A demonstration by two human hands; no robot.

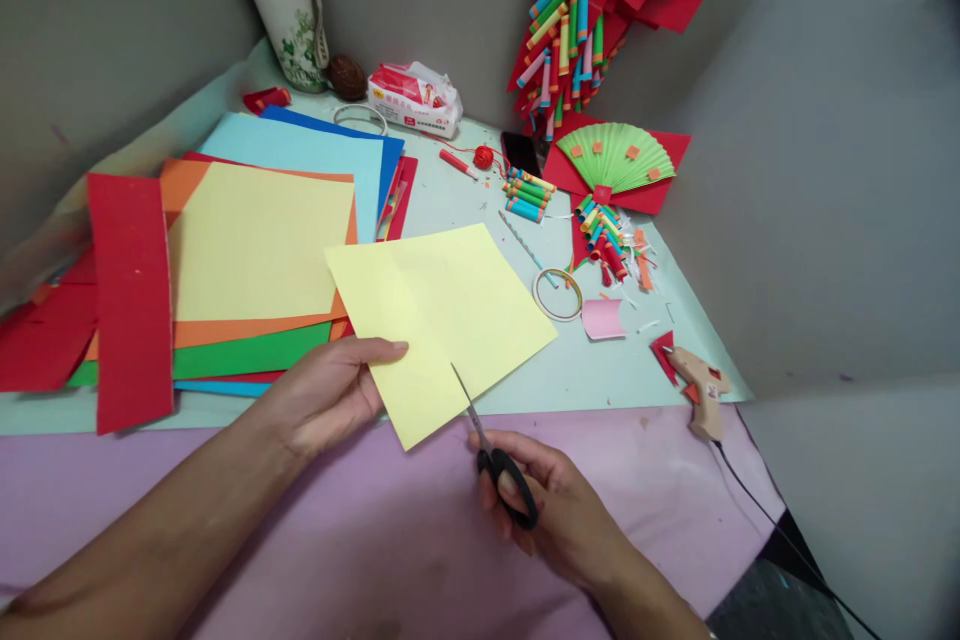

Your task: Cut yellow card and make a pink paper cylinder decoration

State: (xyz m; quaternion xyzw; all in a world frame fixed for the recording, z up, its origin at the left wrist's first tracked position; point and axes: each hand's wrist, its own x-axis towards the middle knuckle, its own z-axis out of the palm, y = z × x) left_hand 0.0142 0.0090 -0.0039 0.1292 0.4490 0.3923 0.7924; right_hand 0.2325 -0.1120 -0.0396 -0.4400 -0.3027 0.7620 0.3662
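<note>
A sheet of yellow paper is held up over the table, a faint fold line running across it. My left hand pinches its left edge, thumb on top and fingers underneath. In my right hand are black-handled scissors, thumb and fingers in the handle loops. Their blades reach over the near edge of the sheet, and the upper blade lies across its face. The lower blade is hidden behind the paper.
A stack of coloured paper lies at left, a red strip across it. Paper rolls, a tape ring and a green fan lie beyond. A corded glue gun rests at right. A white cup stands behind.
</note>
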